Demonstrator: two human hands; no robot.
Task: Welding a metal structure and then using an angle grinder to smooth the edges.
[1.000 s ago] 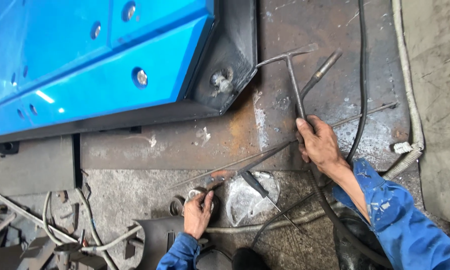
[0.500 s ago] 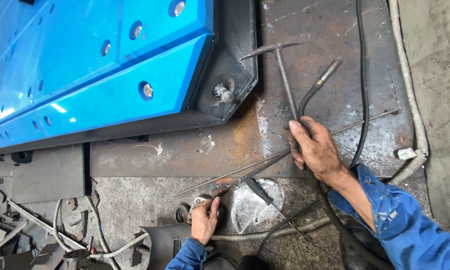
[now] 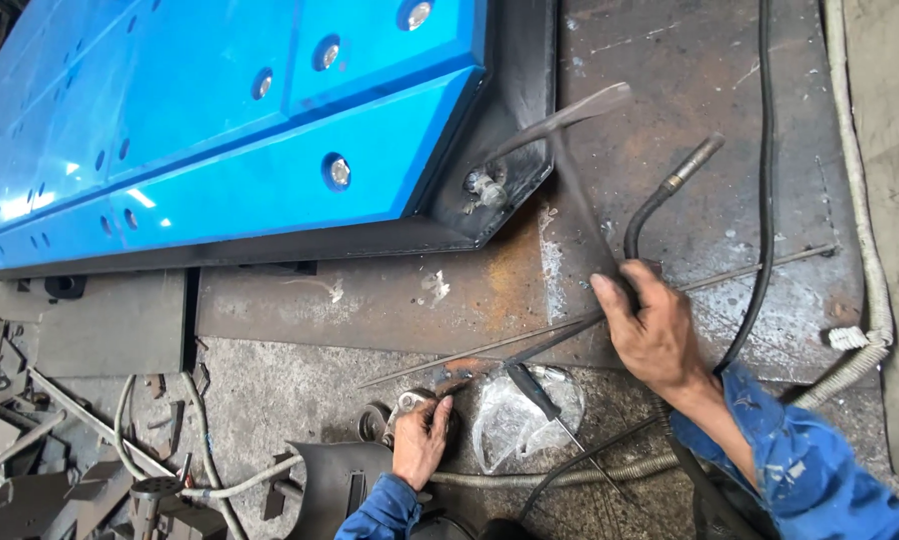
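Right hand (image 3: 655, 335), centre right of frame: grip clamped on the handle of a chipping hammer (image 3: 570, 160), head blurred up near the bolt (image 3: 485, 187) at the corner of the black steel frame (image 3: 520, 110). Welding torch (image 3: 660, 200) with its black cable (image 3: 765, 200) sits just behind the same hand; can't tell if the fingers also pin it.

Left hand (image 3: 420, 440), bottom centre: grip closed flat over a small round metal part (image 3: 405, 405) on the floor, beside a crumpled plastic bag (image 3: 525, 415).

Blue panel (image 3: 220, 130) fills the upper left, close to the hammer head.

Risks, as I judge them:
- Hammer glances off the bolt, marks the blue panel.
- Slag chips fly toward the face; bare hands.
- Cable near the wrist could snag the swing.
- Thin rods (image 3: 490, 350) lie loose between the hands and could roll underhand.
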